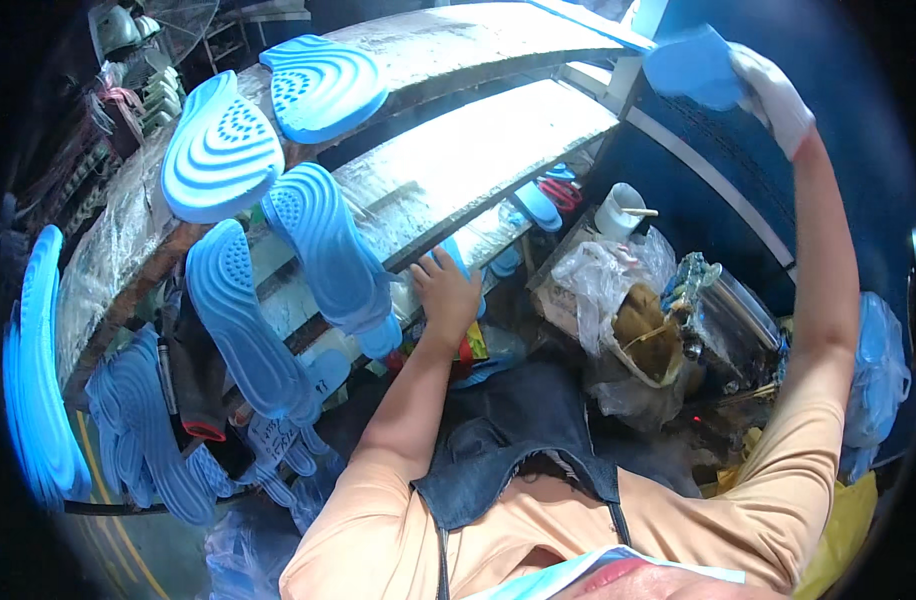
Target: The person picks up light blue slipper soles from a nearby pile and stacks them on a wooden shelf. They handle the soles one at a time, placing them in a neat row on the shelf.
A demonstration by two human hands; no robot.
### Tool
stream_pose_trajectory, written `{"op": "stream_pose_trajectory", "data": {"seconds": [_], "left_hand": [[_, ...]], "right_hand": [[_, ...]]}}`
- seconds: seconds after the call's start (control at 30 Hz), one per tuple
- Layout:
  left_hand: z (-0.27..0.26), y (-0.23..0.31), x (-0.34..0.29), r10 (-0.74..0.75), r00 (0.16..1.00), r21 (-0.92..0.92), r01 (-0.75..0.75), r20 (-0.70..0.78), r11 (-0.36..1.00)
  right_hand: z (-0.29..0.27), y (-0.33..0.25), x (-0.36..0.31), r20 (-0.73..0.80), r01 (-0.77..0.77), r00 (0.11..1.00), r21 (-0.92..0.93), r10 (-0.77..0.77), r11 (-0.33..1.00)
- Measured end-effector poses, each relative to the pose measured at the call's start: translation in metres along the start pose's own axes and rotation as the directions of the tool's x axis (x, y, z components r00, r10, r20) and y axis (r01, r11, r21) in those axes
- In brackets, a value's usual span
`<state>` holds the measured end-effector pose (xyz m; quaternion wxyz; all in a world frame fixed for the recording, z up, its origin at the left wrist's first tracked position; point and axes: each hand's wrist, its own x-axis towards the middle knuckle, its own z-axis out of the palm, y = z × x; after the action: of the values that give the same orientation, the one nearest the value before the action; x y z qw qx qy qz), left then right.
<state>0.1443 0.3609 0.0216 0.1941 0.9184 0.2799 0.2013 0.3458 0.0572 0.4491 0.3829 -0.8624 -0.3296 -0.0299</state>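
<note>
Raised at the upper right, my right hand [775, 98] wears a white glove and grips one end of a flat blue insole [690, 70], which is blurred. My bare left hand [446, 293] rests lower down at the edge of the lower shelf [488, 160]. Its fingers are spread over a second blue insole [468, 268], partly hidden behind them. Left of that hand, a ridged blue insole [323, 240] hangs over the shelf edge, with more pieces beneath it. Two ridged insoles, one wide [328, 88] and one long [223, 155], lie on the upper shelf [448, 40].
Several stacked blue insoles [43, 380] stand at the far left, more [143, 430] lower down. Red-handled scissors [561, 194] lie on a lower level. A white cup [623, 212] stands near a box with plastic bags [608, 275]. A dark blue panel [718, 150] borders the right side.
</note>
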Motion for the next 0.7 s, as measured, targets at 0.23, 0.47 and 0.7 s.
{"op": "stream_pose_trajectory", "data": {"seconds": [0.23,0.47,0.7], "left_hand": [[-0.016,0.002,-0.001,0.002,1.000,0.019,-0.002,0.018,1.000],[-0.024,-0.002,0.001,-0.045,0.989,-0.043,0.052,0.138,0.998],[-0.012,0.001,-0.002,0.007,0.999,-0.001,-0.007,0.054,1.000]], "right_hand": [[0.106,-0.057,0.114,-0.028,-0.162,0.986,0.108,0.166,0.981],[0.140,-0.080,0.140,0.074,-0.173,0.951,-0.678,0.300,0.714],[0.146,-0.088,0.108,0.145,0.028,0.977,-0.812,0.154,0.583]]}}
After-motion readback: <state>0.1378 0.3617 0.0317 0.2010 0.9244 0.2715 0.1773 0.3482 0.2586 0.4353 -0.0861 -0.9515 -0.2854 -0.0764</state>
